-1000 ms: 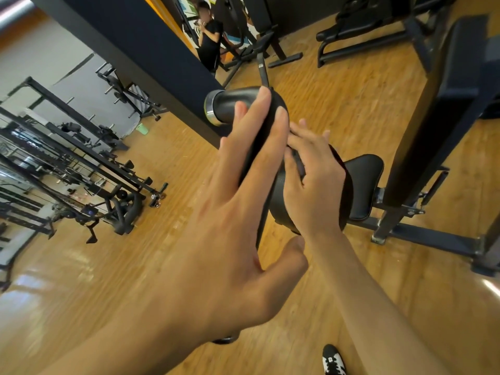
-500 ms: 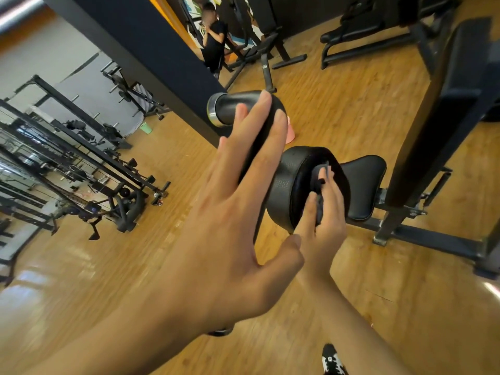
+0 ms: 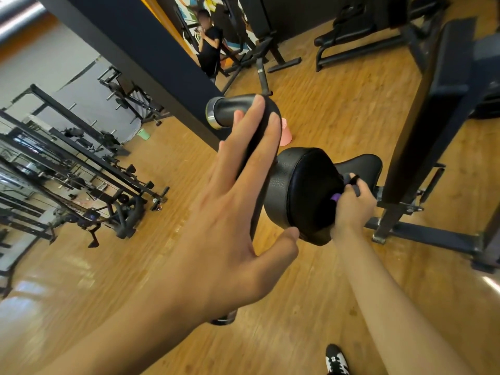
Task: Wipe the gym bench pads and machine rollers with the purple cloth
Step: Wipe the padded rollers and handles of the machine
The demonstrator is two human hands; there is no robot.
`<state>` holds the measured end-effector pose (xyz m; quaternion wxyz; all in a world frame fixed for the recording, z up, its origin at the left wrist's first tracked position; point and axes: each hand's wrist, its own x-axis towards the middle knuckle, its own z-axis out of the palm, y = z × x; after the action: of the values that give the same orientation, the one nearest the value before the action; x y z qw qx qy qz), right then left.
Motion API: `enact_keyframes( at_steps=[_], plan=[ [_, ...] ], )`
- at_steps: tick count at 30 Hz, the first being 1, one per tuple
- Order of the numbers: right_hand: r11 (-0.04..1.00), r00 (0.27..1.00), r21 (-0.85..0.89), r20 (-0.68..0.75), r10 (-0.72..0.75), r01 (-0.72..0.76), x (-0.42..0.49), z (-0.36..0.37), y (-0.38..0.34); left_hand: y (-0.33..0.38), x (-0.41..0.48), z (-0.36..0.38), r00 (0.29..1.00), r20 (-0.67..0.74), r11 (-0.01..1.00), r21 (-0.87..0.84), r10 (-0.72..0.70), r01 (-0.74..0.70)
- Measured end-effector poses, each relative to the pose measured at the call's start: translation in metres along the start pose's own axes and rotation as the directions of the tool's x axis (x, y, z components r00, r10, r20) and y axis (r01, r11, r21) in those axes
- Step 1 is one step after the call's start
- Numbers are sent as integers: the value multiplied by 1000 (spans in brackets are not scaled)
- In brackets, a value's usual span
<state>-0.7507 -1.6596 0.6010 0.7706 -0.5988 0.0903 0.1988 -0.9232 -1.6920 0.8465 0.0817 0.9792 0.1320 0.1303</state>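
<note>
A black padded roller [image 3: 300, 196] sits at the centre of the head view, its round end facing me. My right hand [image 3: 351, 207] presses against the roller's right side, closed on the purple cloth [image 3: 336, 197]; only a small purple fold shows beside the thumb. My left hand [image 3: 232, 212] is spread with fingers apart, fingertips resting on the curved black handle [image 3: 232, 110] with a chrome ring, holding nothing. A black seat pad [image 3: 362, 165] shows just behind the roller.
A dark machine frame [image 3: 422, 147] stands right of the roller, its base bar on the wooden floor. A pink cup [image 3: 285, 135] sits behind the handle. Weight racks [image 3: 81, 169] line the left. Benches and a person in black [image 3: 209, 47] are at the back.
My right hand has slid from the top front of the roller down and around to its right side with the cloth. My left hand has stayed on the handle.
</note>
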Motion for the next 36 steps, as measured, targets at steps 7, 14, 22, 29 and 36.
enact_keyframes(
  at_steps=[7, 14, 22, 29, 36],
  plan=[
    [580, 576, 18, 83, -813, 815, -58, 29, -56, 1, 1, -3, 1000, -8, 1000, -28, -7, 7],
    [1000, 1000, 15, 10, 7, -7, -6, -2, 21, -4, -9, -7, 1000, 13, 999, -44, -11, 12],
    [671, 676, -84, 134, -725, 736, -43, 9, -4, -3, -7, -7, 1000, 0, 999, -50, 12, -12],
    [966, 977, -148, 49, -206, 211, -20, -11, 44, -7, -11, -8, 1000, 16, 1000, -9, 6, -5],
    [911, 919, -121, 37, -393, 394, -96, -21, 65, -3, -4, -4, 1000, -15, 1000, 29, 10, -10]
  ],
)
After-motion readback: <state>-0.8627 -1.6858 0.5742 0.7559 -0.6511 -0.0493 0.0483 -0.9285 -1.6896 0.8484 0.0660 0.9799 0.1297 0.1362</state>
